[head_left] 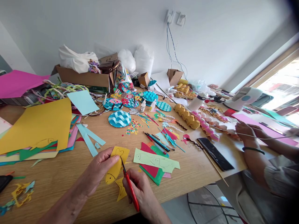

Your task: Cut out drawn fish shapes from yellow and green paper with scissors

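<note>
Nearest us, our right hand (140,188) is wrapping its fingers round the red scissors (131,190), whose blades are meeting the edge of a yellow fish (114,169) drawn on paper. Our left hand (102,162) is pinching that fish between thumb and fingers, narrowly, just above the surface (70,165); its head is pointing towards us. A second yellow piece (120,190) is lying beside our right hand. To the right, a pale green strip (157,160) with two drawn fish is resting across a red sheet (150,170) and a green sheet (157,180). Beyond, we are seeing pencils (161,143), a wavy blue disc (119,118) and two glue bottles (143,106). At far right, a co-worker's hands (244,129) are reaching over the surface, beyond a black phone (215,154).
</note>
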{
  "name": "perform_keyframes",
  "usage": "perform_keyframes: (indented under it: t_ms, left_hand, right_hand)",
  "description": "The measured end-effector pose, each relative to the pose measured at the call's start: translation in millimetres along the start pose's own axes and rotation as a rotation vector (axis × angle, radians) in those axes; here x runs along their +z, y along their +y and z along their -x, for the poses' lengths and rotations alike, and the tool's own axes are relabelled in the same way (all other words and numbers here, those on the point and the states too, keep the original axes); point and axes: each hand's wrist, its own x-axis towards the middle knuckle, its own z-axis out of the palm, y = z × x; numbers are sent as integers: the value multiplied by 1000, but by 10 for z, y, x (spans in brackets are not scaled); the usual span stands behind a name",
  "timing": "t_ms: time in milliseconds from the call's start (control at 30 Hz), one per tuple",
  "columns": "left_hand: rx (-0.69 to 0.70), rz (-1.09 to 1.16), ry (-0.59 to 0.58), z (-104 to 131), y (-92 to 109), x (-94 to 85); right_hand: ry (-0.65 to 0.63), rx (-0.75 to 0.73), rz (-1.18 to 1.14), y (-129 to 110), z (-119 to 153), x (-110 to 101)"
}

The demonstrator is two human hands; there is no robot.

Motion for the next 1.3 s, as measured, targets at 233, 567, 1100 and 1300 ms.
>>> perform_keyframes:
  t_ms: [233,567,1100,1300]
  left_hand:
    - [-12,-49,14,1,19,-17]
    - [0,68,168,-19,25,59]
    - [-25,81,174,-19,-15,141]
    - [-5,34,140,-18,-45,116]
  right_hand:
    - [14,17,31,-19,5,-5]
    - [-43,95,-140,22,-24,54]
    - [-21,111,-280,-9,-32,186]
    - [-22,113,-340,27,-55,192]
